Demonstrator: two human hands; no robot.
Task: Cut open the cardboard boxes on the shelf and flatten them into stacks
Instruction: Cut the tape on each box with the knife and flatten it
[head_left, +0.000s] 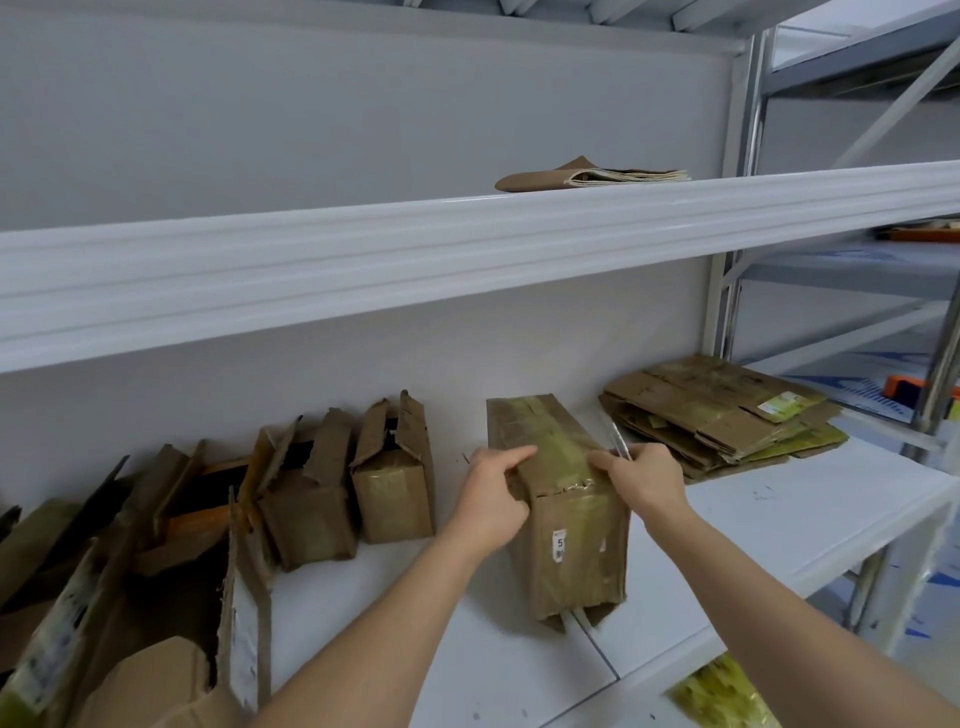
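The taped box (563, 514) stands upright on the shelf (779, 525), its top seam partly torn. The left hand (491, 499) grips its upper left edge with curled fingers, while the right hand (647, 480) presses the top, fingers clamped on a thin blade (621, 441). If the tape gives suddenly, the blade could slip toward the left hand, or the box could tip against the flattened stack (727, 415) nearby.

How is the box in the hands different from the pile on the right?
The box stands upright and keeps its boxy shape; the pile is flattened sheets lying stacked. Both hands touch the box; nothing touches the pile. Both are brown, taped cardboard on the same shelf.
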